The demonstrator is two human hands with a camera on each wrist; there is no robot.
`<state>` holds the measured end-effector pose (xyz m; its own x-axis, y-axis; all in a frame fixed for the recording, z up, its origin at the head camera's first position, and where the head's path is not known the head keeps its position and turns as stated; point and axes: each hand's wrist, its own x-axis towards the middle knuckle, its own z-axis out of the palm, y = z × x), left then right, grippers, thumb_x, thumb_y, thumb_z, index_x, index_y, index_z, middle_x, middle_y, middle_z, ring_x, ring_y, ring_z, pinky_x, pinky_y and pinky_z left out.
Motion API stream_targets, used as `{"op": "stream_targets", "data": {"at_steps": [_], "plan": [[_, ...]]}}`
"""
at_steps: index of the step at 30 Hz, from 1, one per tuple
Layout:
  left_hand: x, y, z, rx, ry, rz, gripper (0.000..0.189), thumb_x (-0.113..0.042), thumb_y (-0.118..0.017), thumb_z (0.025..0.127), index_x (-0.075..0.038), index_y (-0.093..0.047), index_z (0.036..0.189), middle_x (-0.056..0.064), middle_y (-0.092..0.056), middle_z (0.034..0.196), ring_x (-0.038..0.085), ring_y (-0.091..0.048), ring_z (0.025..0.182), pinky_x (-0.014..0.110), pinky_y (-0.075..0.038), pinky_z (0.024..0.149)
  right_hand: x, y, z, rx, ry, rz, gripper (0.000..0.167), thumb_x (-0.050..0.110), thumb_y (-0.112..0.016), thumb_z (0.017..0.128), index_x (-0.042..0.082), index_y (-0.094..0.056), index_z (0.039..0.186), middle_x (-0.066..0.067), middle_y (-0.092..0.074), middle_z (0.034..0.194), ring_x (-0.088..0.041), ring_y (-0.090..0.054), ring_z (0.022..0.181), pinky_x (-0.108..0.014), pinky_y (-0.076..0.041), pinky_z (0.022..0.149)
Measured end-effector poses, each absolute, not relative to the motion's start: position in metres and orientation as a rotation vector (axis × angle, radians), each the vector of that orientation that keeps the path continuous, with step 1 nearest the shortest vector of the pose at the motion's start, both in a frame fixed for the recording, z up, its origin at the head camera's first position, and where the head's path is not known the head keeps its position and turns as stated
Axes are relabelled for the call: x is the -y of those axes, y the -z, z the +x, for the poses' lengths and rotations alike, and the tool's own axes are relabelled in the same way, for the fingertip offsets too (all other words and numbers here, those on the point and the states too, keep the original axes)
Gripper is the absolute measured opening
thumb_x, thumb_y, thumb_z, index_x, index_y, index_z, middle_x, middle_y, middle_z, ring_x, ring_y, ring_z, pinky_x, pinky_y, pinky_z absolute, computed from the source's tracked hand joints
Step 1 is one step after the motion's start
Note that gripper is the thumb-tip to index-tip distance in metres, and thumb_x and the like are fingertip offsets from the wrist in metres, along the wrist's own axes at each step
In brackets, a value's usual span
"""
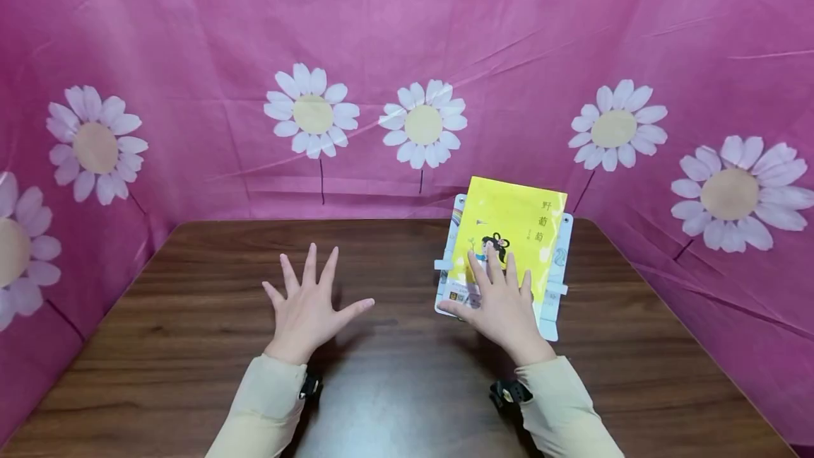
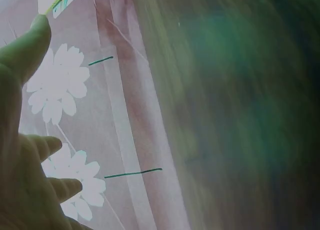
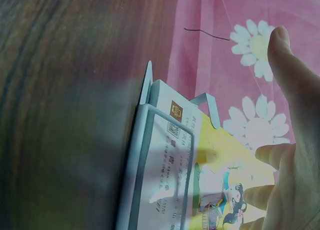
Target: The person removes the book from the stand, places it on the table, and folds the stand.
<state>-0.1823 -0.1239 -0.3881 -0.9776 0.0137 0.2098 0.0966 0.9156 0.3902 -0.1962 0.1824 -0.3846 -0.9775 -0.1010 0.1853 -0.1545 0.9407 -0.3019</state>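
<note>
A yellow picture book (image 1: 515,214) with a drawn dark-haired figure leans on a pale blue book stand (image 1: 559,260) at the table's right. Small side clips of the stand reach toward the book's edges; one clip (image 3: 213,112) shows up close in the right wrist view, at the cover's edge. My right hand (image 1: 505,313) has its fingers spread in front of the book's lower part, hiding some of it; contact cannot be told from the head view. Over the table's left half, my left hand (image 1: 305,316) is spread wide and holds nothing.
The dark wood-grain table (image 1: 394,359) has its far edge against a pink curtain (image 1: 407,20) printed with large white flowers. The curtain also runs along both sides. A dark band (image 1: 310,385) sits at my left wrist, another (image 1: 511,393) at the right.
</note>
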Motion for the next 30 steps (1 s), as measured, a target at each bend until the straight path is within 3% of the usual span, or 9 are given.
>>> {"op": "stream_targets", "data": {"at_steps": [5,10,13,16,25,30], "plan": [[0.117,0.382,-0.19,2.848,0.664,-0.097,0.109,-0.083,-0.056,0.076,-0.024,-0.02,0.16,0.014,-0.011,0.167,0.056,0.005,0.147,0.083,-0.004,0.105,-0.187,0.374,-0.198,2.914,-0.528,0.166,0.104,0.076,-0.062,0.077,0.019,-0.029,0.157,-0.018,-0.015,0.165,-0.051,-0.004,0.149,-0.072,-0.003,0.115],[0.104,0.376,-0.194,2.829,0.745,-0.12,0.101,-0.076,-0.061,0.079,-0.02,-0.029,0.157,0.015,-0.027,0.161,0.051,-0.019,0.146,0.071,-0.02,0.112,-0.195,0.363,-0.198,2.869,-0.624,0.099,0.101,0.074,-0.06,0.081,0.013,-0.031,0.156,-0.021,-0.021,0.163,-0.052,-0.009,0.148,-0.069,-0.012,0.116],[0.094,0.372,-0.195,2.816,0.821,-0.149,0.095,-0.071,-0.063,0.081,-0.017,-0.035,0.154,0.014,-0.036,0.156,0.047,-0.033,0.137,0.064,-0.033,0.108,-0.203,0.356,-0.198,2.821,-0.696,0.058,0.094,0.07,-0.059,0.085,0.009,-0.036,0.153,-0.022,-0.029,0.159,-0.048,-0.02,0.146,-0.065,-0.021,0.116],[0.082,0.371,-0.195,2.819,0.949,-0.167,0.09,-0.068,-0.063,0.083,-0.017,-0.037,0.153,0.012,-0.041,0.153,0.042,-0.039,0.132,0.059,-0.041,0.102,-0.214,0.35,-0.198,2.776,-0.79,0.009,0.087,0.065,-0.057,0.09,0.006,-0.039,0.151,-0.023,-0.038,0.154,-0.044,-0.032,0.141,-0.063,-0.029,0.112],[0.046,0.383,-0.196,2.729,1.401,-0.204,0.073,-0.055,-0.063,0.091,-0.01,-0.048,0.146,0.016,-0.05,0.146,0.037,-0.042,0.136,0.055,-0.038,0.11,-0.244,0.343,-0.202,2.619,-1.156,-0.176,0.07,0.052,-0.056,0.096,0.004,-0.044,0.146,-0.025,-0.045,0.149,-0.043,-0.041,0.136,-0.059,-0.037,0.108],[0.03,0.394,-0.201,2.675,1.522,-0.198,0.065,-0.051,-0.061,0.093,-0.008,-0.054,0.14,0.014,-0.057,0.138,0.033,-0.05,0.13,0.052,-0.042,0.107,-0.256,0.344,-0.206,2.484,-1.295,-0.321,0.063,0.049,-0.057,0.096,0.006,-0.051,0.142,-0.018,-0.054,0.142,-0.033,-0.05,0.125,-0.037,-0.046,0.089]]}}
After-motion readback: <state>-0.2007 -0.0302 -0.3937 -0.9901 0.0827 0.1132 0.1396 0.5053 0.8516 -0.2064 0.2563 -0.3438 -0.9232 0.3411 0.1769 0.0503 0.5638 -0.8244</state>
